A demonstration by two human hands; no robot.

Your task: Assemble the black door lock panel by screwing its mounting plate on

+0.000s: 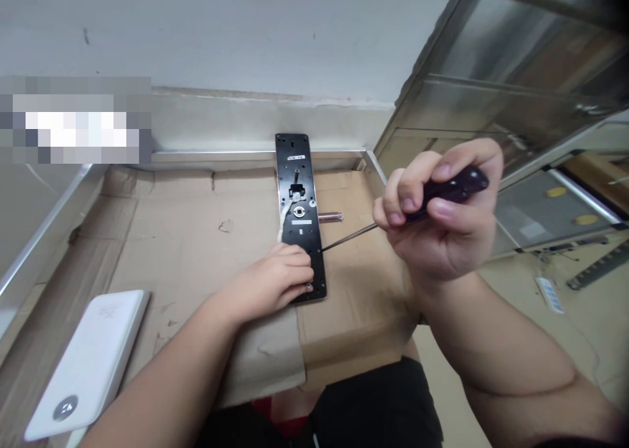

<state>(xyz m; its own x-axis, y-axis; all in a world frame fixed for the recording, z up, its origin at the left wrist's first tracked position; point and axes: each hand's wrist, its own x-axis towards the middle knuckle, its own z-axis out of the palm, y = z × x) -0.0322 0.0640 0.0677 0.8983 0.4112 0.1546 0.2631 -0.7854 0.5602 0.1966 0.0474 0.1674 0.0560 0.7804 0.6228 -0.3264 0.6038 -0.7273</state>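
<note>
Black door-lock backplate [301,199], lying lengthwise on the cardboard, its long axis pointing away from the wearer. A square central opening and a round fitting show on its face. A white-wrapped cable [284,219] runs down its left edge. The left hand [272,281] rests across the plate's lower end, fingers together, flat and slightly curled, pressing on it rather than gripping it. The right hand [442,215] is raised to the right of the plate, fingers closed tightly around the dark handle of a screwdriver [455,187]. The screwdriver's steel shaft [348,237] slants down, its tip just at the plate's right edge, close to the left fingertips.

Risk, as judged: a slipping tip could scratch the plate or jab the left fingers, and light pressure could let the plate slide on the cardboard.

A short metal rod [330,217] lies just right of the plate. Further out are a white flat slab [86,363], possibly a power bank, at lower left on the cardboard sheet [206,264], a steel edge [255,154] beyond, and a glass panel [496,61] at upper right.
</note>
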